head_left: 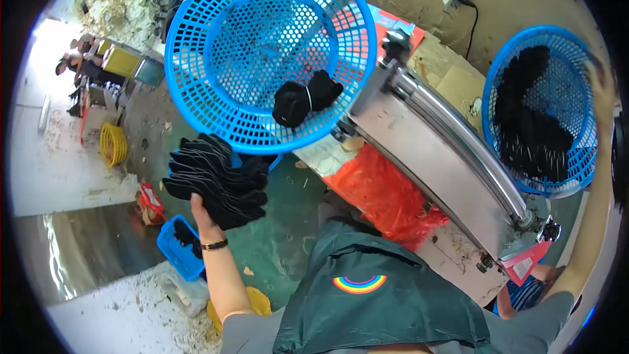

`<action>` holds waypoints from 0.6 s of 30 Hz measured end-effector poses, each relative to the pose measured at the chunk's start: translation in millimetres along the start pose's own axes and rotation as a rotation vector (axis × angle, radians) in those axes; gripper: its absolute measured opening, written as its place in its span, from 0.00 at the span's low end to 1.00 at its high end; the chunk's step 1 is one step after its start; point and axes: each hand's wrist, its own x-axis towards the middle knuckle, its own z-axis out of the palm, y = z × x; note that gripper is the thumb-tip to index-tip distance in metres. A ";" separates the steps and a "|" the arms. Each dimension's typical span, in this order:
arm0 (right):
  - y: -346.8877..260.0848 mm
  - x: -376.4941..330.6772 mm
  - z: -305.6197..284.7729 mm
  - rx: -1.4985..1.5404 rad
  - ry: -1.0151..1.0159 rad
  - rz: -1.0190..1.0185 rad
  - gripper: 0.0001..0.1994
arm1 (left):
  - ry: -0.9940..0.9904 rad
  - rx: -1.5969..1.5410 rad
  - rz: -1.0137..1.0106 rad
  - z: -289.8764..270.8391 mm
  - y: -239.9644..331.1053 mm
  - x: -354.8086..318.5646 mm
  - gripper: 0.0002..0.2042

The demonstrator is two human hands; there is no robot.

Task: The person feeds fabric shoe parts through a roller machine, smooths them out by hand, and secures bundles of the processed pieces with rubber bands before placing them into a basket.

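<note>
My left hand (202, 211) grips a thick stack of black flat pieces (216, 180) with pale edges, its layers fanned out; the fingers under it are mostly hidden. Just above the stack is a large blue basket (175, 85) of perforated plastic. Inside lies a black bundle (293, 105) with a white band round its middle. At the far right, my right hand (601, 85) is at the rim of a second blue basket (490, 101), its fingers bent over the edge and slightly blurred. Many black pieces (534, 131) lie heaped in that basket.
A metal machine with a long roller (458, 131) stands between the baskets, beside a red plastic bag (380, 187). Another person's striped garment (524, 295) shows below it. Lower left are a small blue bin (173, 259) and a yellow basket (113, 144). A cord (473, 26) hangs from a socket.
</note>
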 end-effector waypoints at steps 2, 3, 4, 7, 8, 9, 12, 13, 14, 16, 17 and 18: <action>-168.2 20.7 103.9 0.134 -0.228 -0.196 0.20 | -0.007 0.015 -0.002 -33.3 15.4 41.8 0.34; -215.6 32.5 154.5 0.189 -0.369 -0.125 0.24 | -0.017 0.031 0.000 -47.6 17.4 62.2 0.32; -221.7 54.5 196.5 0.235 -0.576 -0.128 0.31 | -0.050 0.001 -0.025 -52.9 12.6 89.0 0.32; -287.6 76.2 313.4 0.019 -0.580 0.083 0.40 | -0.113 -0.069 -0.105 -75.3 4.5 137.4 0.33; -279.5 88.4 345.7 0.012 -0.603 0.207 0.39 | -0.123 -0.076 -0.118 -71.8 -0.7 153.2 0.33; -292.9 94.7 362.7 0.190 -0.798 0.292 0.38 | -0.185 -0.089 -0.118 -75.1 -6.5 158.2 0.34; -297.4 130.7 380.3 0.219 -1.012 0.430 0.20 | -0.163 -0.065 -0.091 -68.2 -11.3 167.5 0.35; -306.9 139.8 392.0 0.233 -0.998 0.416 0.23 | -0.122 -0.143 -0.134 -72.2 -6.3 167.5 0.35; -321.1 150.6 384.9 0.239 -0.960 0.399 0.25 | -0.110 -0.243 -0.153 -72.5 4.3 165.0 0.34; -342.6 160.6 386.3 -0.083 -0.847 0.271 0.35 | -0.151 -0.247 -0.152 -49.0 16.6 173.5 0.32; -337.9 168.6 397.8 -0.079 -0.841 0.254 0.35 | -0.205 -0.244 -0.157 -40.2 21.2 174.8 0.31; -306.9 186.0 398.8 -0.170 -0.967 0.289 0.39 | -0.212 -0.172 -0.119 -22.8 19.1 183.2 0.32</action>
